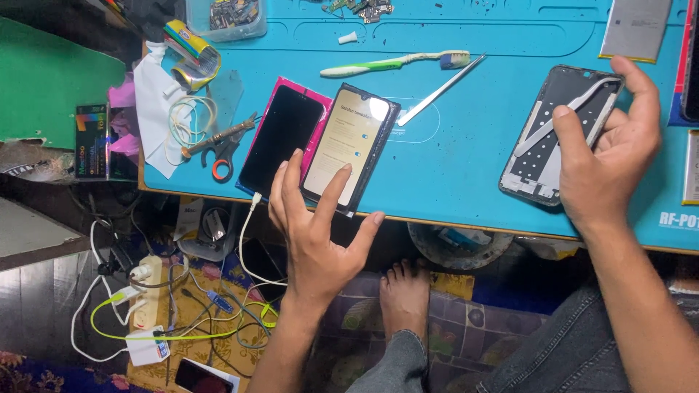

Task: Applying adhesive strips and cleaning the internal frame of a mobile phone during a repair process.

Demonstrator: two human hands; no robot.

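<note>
Blue work mat covers the bench top, seen from above over the person's own lap, with a bare foot on a patterned floor cloth below the bench edge.

At the near edge of the mat lies a lit phone with a pale settings screen showing. The left hand is spread open over its lower end, fingers splayed, one fingertip resting at the bottom of the screen and nothing gripped. Just beside it on the left, touching or nearly so, lies a dark phone, screen off, on a pink sheet, with a white cable running from its lower end down off the bench.

Well apart to the right, the right hand is curled over a bare phone frame, thumb and fingers closed round its right edge, while a pair of white tweezers lies slantwise across the frame under the fingers.

Between the two hands, farther back, a thin metal pry tool lies at an angle, and behind it a green and white toothbrush. At the left end of the mat sit scissors with an orange handle, a coil of white wire and a roll of tape. Down on the floor, a power strip sits in a tangle of yellow and white cables.
</note>
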